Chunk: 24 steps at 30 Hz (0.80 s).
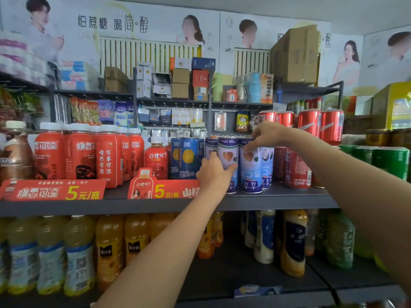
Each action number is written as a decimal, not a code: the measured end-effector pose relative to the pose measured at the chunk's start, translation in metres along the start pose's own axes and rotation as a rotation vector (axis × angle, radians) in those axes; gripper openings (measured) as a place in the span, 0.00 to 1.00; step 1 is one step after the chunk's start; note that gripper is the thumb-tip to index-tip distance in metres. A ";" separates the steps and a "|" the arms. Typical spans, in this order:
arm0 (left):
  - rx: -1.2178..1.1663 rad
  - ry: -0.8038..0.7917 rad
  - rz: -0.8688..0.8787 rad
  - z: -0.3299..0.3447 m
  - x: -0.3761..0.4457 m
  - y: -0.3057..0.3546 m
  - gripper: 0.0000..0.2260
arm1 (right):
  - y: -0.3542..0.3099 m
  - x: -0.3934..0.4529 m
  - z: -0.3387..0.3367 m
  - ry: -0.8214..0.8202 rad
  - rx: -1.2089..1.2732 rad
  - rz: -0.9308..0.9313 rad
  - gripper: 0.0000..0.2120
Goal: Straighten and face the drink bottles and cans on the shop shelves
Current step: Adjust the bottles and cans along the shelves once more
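Hands are both up at the middle shelf (pixel 278 197), working on a row of tall pale blue cans with purple tops. Left hand (pixel 214 172) wraps round the lower body of one can (pixel 228 156) at the shelf's front edge, fingers curled across its label, thumb on the left side; the can stands upright on the shelf. Right hand (pixel 265 135) reaches in from the right and pinches the top rim of the neighbouring can (pixel 250 170), fingertips curled over the lid. That second can also stands upright, touching the first on its left and another like can (pixel 266 167) on its right.

Neighbours on the same shelf: dark blue cans (pixel 186 157) with a yellow fruit picture just left of the held can; a small red juice bottle (pixel 156 157) beyond those; a block of tall red bottles (pixel 80 152) with white caps further left. Red cola cans (pixel 297 170) stand just right of the pale blue row, one turned so its label text faces out, and green cans (pixel 391 162) sit at the far right. More red cola cans (pixel 320 124) are stacked higher behind. Two red price signs (pixel 53 190) hang along the shelf's front lip.

Lower shelf holds orange juice bottles (pixel 109 247) on the left and mixed bottles on the right.
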<state>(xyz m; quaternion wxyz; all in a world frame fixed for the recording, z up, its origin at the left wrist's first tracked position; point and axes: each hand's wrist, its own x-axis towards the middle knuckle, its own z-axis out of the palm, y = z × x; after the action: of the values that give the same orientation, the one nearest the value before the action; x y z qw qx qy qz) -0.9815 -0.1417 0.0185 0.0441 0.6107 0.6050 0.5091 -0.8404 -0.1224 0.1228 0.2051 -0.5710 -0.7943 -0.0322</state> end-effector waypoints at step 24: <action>-0.059 -0.055 0.045 -0.002 -0.001 0.001 0.18 | -0.002 -0.015 -0.006 -0.103 0.178 0.001 0.38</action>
<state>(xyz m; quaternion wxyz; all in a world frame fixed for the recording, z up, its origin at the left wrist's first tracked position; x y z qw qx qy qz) -0.9824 -0.1438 0.0195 0.0672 0.6363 0.5743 0.5108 -0.8369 -0.1380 0.1236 0.2140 -0.5519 -0.8031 0.0681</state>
